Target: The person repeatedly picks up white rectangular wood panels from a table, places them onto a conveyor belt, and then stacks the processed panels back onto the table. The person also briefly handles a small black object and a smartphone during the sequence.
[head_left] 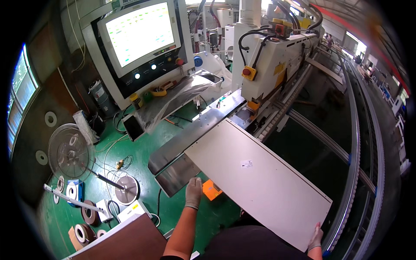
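Off-white, the long panel lay ahead and right of your left hand, its finger closure unclear; the long axis slanted from the machine toward your nearer right hand, pinching its near end.

head view: left fisheye of a side-by-side pair worn on the person's head | looks down and forward | pale panel close, toward 4 o'clock | lit screen farther, at 11 o'clock | person's dark-clothed torso nearest, at 6 o'clock
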Tool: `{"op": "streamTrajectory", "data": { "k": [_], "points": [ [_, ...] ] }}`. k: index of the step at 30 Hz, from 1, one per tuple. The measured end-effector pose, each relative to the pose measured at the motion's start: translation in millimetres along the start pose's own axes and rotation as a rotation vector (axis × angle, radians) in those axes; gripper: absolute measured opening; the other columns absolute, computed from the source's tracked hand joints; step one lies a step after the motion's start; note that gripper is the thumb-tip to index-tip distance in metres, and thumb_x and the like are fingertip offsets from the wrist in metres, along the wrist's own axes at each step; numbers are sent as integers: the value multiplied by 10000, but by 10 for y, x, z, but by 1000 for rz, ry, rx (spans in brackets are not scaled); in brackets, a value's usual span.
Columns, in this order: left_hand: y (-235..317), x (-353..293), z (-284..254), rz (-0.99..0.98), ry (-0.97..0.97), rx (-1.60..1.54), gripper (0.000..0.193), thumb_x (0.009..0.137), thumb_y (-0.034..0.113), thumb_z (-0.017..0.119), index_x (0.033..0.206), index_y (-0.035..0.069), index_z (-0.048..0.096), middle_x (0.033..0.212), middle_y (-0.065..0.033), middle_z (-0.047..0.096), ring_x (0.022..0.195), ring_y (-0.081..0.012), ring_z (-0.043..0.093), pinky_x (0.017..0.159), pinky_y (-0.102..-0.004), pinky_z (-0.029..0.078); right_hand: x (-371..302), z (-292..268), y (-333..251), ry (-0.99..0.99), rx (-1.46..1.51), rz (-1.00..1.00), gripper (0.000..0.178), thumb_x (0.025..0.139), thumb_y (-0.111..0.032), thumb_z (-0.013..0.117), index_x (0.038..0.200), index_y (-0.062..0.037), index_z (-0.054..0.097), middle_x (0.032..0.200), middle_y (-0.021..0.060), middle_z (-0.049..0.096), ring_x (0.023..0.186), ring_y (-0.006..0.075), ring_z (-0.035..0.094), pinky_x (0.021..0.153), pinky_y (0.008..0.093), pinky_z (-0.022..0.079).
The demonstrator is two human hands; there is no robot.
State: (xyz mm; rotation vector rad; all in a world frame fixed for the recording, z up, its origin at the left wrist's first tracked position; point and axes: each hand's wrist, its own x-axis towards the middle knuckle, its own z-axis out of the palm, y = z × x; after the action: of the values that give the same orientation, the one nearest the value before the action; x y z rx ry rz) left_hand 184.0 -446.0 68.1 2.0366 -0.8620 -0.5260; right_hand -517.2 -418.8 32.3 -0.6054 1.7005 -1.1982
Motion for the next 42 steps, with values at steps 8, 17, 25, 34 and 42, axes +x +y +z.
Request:
{"op": "streamTrajectory", "data": {
  "k": [8,17,25,34,42],
  "points": [
    [-49,440,581,-127,-167,-419,531,1167,403,435,999,-32,689,927,-120,731,778,-205,682,723,-377,548,331,-21,-223,27,24,90,728,1045,-610,607,1433,5,588,1354,131,676,1224,304,652,1077,453,524],
    [537,818,979,-307,-174,-675,484,1179,336,418,1005,-38,671,910,-102,721,804,-183,690,734,-343,568,802,472,-694,192,-6,53,675,1052,-595,611,1309,28,651,1235,113,699,1121,242,659,1012,390,528],
    [1226,1350,1758,-233,-203,-726,486,1183,325,387,1095,-65,663,1060,-151,751,934,-228,755,848,-367,606,1856,505,-1042,322,-49,109,710,1036,-607,637,1330,38,644,1273,111,688,1160,236,648,1049,375,506],
    [1572,1962,2811,-321,-108,-736,495,1177,287,400,979,-71,679,915,-171,728,807,-267,683,769,-420,548,2979,645,-1415,224,24,71,692,1047,-605,618,1339,21,645,1290,124,683,1170,263,649,1071,398,498],
    [2232,2433,3276,-380,-312,-975,468,1168,341,417,1205,-39,687,1161,-144,769,986,-223,747,924,-380,594,3820,665,-1725,150,-262,-107,511,1077,-473,609,1212,17,664,1193,118,677,1102,247,630,985,405,500]
  ]
}}
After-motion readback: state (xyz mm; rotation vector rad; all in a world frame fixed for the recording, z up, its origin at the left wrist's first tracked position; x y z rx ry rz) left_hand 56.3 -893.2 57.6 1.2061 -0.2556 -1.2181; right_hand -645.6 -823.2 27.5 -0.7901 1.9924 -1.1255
